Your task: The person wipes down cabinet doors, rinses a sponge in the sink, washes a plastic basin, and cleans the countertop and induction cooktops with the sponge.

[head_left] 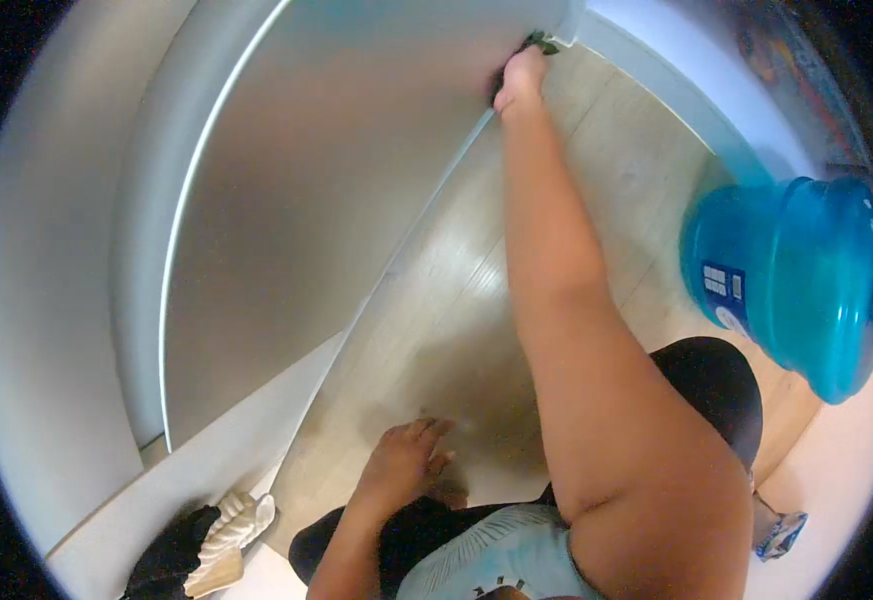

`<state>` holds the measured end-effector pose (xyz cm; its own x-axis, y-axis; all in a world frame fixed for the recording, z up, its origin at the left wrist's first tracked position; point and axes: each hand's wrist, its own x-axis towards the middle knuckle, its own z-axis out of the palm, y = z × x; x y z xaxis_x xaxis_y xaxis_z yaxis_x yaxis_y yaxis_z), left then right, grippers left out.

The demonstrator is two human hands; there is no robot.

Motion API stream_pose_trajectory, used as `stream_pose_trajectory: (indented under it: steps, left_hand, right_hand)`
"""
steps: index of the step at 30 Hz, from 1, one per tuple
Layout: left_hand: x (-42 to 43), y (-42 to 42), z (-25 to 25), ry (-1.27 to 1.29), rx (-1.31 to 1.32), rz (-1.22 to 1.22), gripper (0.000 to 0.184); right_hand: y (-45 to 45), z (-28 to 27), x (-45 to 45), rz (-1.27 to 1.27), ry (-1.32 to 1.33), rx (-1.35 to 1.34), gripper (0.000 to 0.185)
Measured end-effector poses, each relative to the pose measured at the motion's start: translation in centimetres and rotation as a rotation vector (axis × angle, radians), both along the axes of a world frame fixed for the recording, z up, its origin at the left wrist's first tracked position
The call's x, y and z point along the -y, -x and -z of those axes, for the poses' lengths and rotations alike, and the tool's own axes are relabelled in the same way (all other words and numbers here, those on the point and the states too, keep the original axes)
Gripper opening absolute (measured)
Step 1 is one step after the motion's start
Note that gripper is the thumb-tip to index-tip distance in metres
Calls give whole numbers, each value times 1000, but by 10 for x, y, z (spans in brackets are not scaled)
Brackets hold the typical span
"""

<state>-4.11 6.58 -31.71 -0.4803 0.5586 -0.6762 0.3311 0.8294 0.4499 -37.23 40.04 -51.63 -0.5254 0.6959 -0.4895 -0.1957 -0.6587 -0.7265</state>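
Observation:
My right arm reaches far forward, and my right hand (524,75) is at the far lower end of a smooth, silvery appliance-like panel (297,220). Its fingers are closed on a small dark green thing (547,44), mostly hidden, whose kind I cannot make out. A dark, blurred reflection of the hand shows in the panel beside it. My left hand (412,455) hangs low over the wood-look floor (447,320), near my body, with fingers loosely bent and apart and nothing in them.
A translucent blue water jug (797,280) lies on its side at the right. White baseboard (657,80) runs along the far wall. At the lower left are a ridged cream-coloured object (232,540) and black fabric (172,555). A small blue-and-white packet (782,535) is at the lower right.

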Motion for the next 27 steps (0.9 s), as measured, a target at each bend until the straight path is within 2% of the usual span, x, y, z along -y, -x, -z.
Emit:
stream_pose_trajectory:
  steps: [3, 5, 6, 8, 10, 12, 13, 15, 19, 21, 23, 24, 25, 26, 27]
  left_hand:
    - [12, 7, -13, -52, 113, -88, 41]
    - [30, 6, -16, -56, -94, -93, 42]
    - [34, 6, -21, -63, -87, -101, 42]
    - [40, 12, -31, -42, -147, -149, 41]
    - [49, 9, -33, -66, -150, -159, 41]
    - [52, 6, -40, -101, -123, -143, 41]
    - [55, 4, -38, -113, -141, -112, 42]
    - [59, -1, -43, -111, -116, -142, 41]
    - [72, -7, -44, -94, -124, -135, 41]
    - [77, -7, -42, -81, -130, -148, 41]
    - [76, -2, -43, -93, -152, -129, 41]
    - [74, -1, -45, -80, -132, -136, 42]
    - [72, -2, -46, -65, -102, -148, 42]
    - [71, -3, -45, -82, -117, -142, 42]
    - [70, -4, -44, -91, -142, -116, 43]
  right_hand:
    - [-48, -11, 69, -88, 47, 49, 43]
    - [-73, -2, 116, -126, 137, 61, 44]
    - [-90, -2, 146, -147, 188, 64, 44]
    - [-131, -7, 211, -164, 16, 156, 29]
    - [-175, -26, 272, -251, 278, 76, 26]
    - [-214, -56, 321, -355, 307, 85, 39]
    - [-227, -55, 337, -382, 320, 98, 39]
    - [-248, -52, 358, -555, 253, 70, 30]
    - [-269, -34, 378, -685, 270, 102, 30]
    - [-274, 9, 375, -816, -115, 46, 23]
    - [-267, 25, 352, -430, -300, 310, 13]
    - [-259, 70, 335, -346, -270, 338, 12]
    - [-252, 76, 304, -310, -376, 421, 16]
    - [-245, 35, 268, -225, -415, 397, 16]
    - [-232, 40, 245, -109, -411, 429, 16]
